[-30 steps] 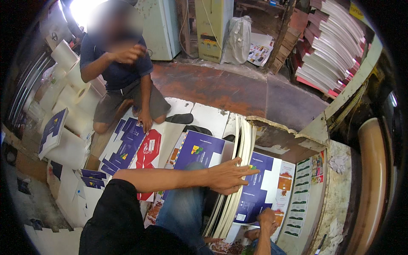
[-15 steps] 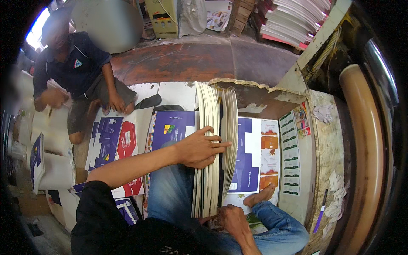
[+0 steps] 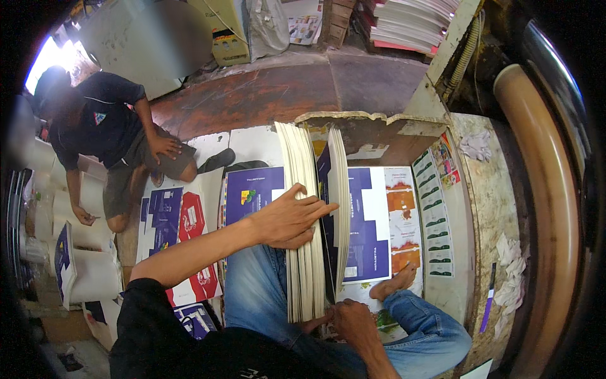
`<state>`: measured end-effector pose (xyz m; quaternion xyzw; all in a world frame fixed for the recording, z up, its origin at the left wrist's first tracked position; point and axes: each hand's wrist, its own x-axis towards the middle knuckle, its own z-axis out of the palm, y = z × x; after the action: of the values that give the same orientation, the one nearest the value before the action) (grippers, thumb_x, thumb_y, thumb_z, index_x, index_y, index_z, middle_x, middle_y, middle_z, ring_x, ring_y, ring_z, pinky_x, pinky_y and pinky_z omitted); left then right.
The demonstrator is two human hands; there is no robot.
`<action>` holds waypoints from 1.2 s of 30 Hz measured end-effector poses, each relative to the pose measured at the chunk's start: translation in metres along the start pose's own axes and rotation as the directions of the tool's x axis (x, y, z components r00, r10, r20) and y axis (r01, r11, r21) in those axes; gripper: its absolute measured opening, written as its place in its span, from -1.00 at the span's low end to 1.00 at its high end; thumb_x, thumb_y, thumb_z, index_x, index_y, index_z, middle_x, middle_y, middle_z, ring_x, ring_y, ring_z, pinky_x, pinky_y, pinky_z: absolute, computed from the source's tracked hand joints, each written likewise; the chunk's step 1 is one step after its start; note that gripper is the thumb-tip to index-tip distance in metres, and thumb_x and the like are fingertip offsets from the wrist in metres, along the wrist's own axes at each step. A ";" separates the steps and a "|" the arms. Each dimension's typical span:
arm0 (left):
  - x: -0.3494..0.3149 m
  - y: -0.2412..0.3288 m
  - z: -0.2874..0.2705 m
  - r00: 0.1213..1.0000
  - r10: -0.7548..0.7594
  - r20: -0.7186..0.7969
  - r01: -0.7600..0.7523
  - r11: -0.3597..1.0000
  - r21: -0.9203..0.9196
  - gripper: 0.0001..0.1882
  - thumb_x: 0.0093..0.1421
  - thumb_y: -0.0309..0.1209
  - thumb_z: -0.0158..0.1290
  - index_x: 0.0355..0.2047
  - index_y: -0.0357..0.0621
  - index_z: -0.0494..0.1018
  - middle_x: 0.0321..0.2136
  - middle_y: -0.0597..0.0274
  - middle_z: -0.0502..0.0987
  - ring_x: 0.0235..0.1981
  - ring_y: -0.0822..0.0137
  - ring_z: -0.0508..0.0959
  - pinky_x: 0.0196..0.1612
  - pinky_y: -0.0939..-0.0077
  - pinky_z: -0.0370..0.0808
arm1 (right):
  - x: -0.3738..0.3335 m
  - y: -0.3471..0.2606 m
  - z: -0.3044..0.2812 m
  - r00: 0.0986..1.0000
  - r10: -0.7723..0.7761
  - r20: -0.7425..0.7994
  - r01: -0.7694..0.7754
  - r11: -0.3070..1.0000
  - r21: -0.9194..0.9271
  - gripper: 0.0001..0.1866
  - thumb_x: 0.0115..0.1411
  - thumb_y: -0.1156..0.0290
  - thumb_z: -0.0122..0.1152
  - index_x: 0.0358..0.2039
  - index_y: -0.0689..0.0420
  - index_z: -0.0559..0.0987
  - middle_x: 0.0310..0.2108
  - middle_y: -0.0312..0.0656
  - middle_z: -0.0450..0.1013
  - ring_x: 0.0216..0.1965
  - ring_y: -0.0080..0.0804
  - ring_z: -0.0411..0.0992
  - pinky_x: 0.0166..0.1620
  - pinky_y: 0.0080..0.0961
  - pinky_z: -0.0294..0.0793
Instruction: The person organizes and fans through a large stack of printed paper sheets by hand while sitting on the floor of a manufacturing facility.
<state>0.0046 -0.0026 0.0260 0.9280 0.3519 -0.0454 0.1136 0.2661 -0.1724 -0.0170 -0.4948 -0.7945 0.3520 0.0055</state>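
Observation:
A thick stack of printed card sheets (image 3: 302,265) stands on edge between my legs, pale edges up. My left hand (image 3: 287,221) reaches across its top, fingers curled over the edges and one finger stretched to a thinner batch of sheets (image 3: 341,189) on the right. A narrow gap separates the two batches, and a purple printed face shows inside it. At the near end, my right hand (image 3: 355,323) is closed at the lower corner of the sheets; its fingertips are partly hidden. Flat purple-and-white printed sheets (image 3: 369,227) lie just to the right.
Purple printed sheets (image 3: 255,183) and a red-and-white printed sheet (image 3: 192,215) lie to the left. A co-worker (image 3: 101,120) sits beyond them at far left. A worn board wall (image 3: 372,136) borders the far side; a brown roller (image 3: 543,208) stands at right.
The gap between the two batches has widened, showing more of the purple face. My left hand stays across the stack. The co-worker's hand has dropped lower, and the view has shifted slightly.

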 end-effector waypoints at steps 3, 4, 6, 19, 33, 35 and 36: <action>0.010 0.007 -0.003 0.996 -0.042 0.082 0.027 0.984 0.175 -0.14 0.18 -0.24 -0.02 0.46 -0.07 -0.05 -0.11 0.13 0.44 -0.04 0.28 0.45 0.10 0.13 0.26 | 0.000 0.000 0.005 0.998 -0.055 0.030 0.056 0.998 -0.036 -0.89 0.02 0.49 0.25 -0.48 0.26 0.64 -0.48 0.09 0.54 -0.39 -0.01 0.58 -0.31 -0.16 0.60; 0.011 0.008 -0.003 0.996 -0.038 0.086 0.021 0.981 0.193 -0.13 0.18 -0.23 -0.01 0.47 -0.05 -0.06 -0.10 0.14 0.44 -0.04 0.28 0.44 0.09 0.14 0.26 | 0.000 0.000 0.006 0.996 -0.056 0.070 0.061 0.995 -0.080 -0.90 0.01 0.49 0.25 -0.48 0.26 0.63 -0.48 0.09 0.54 -0.38 -0.02 0.58 -0.30 -0.16 0.60; 0.013 0.007 0.001 0.999 -0.002 0.052 -0.010 0.971 0.240 -0.11 0.17 -0.20 0.01 0.48 0.00 -0.07 -0.08 0.16 0.43 -0.03 0.28 0.43 0.08 0.15 0.26 | 0.000 0.001 0.007 0.997 -0.062 0.054 0.067 0.994 -0.081 -0.89 -0.01 0.49 0.25 -0.47 0.26 0.63 -0.48 0.07 0.54 -0.38 -0.02 0.58 -0.30 -0.16 0.60; 0.007 -0.001 0.013 0.999 0.040 -0.015 -0.037 0.980 0.194 -0.20 0.18 -0.20 -0.04 0.44 -0.01 0.06 -0.04 0.13 0.42 0.03 0.26 0.41 0.10 0.14 0.24 | -0.001 -0.008 -0.009 0.999 0.012 0.034 -0.011 1.000 -0.027 -0.84 0.08 0.46 0.25 -0.48 0.33 0.62 -0.51 0.14 0.52 -0.45 0.05 0.57 -0.35 -0.14 0.59; 0.007 0.001 0.000 0.997 0.074 -0.011 -0.072 0.991 0.117 -0.57 0.22 -0.18 -0.15 -0.05 -0.19 0.48 0.47 0.25 0.04 0.35 0.13 0.22 0.40 -0.03 0.03 | 0.005 -0.012 -0.004 0.996 -0.053 0.068 0.056 0.997 -0.051 -0.88 0.00 0.49 0.23 -0.45 0.25 0.63 -0.48 0.06 0.53 -0.42 -0.02 0.58 -0.29 -0.18 0.61; 0.012 -0.002 0.003 0.987 0.153 -0.050 -0.143 0.977 0.161 -0.58 0.23 -0.19 -0.15 -0.06 -0.18 0.48 0.46 0.24 0.06 0.39 0.14 0.19 0.45 -0.08 -0.10 | 0.004 -0.018 -0.006 0.994 -0.057 0.088 0.061 0.997 -0.048 -0.87 0.01 0.47 0.23 -0.43 0.24 0.63 -0.47 0.05 0.53 -0.41 -0.01 0.57 -0.28 -0.17 0.60; 0.013 -0.004 0.004 0.976 0.202 -0.081 -0.185 0.966 0.182 -0.58 0.23 -0.19 -0.15 -0.06 -0.18 0.48 0.45 0.24 0.07 0.40 0.15 0.17 0.48 -0.11 -0.16 | 0.003 -0.020 -0.009 0.993 -0.048 0.109 0.052 0.998 -0.032 -0.86 0.03 0.45 0.23 -0.42 0.24 0.62 -0.47 0.05 0.53 -0.39 0.00 0.57 -0.25 -0.15 0.60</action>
<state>0.0118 0.0078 0.0189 0.9654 0.2594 -0.0184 0.0187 0.2516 -0.1701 -0.0001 -0.4548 -0.8119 0.3640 -0.0375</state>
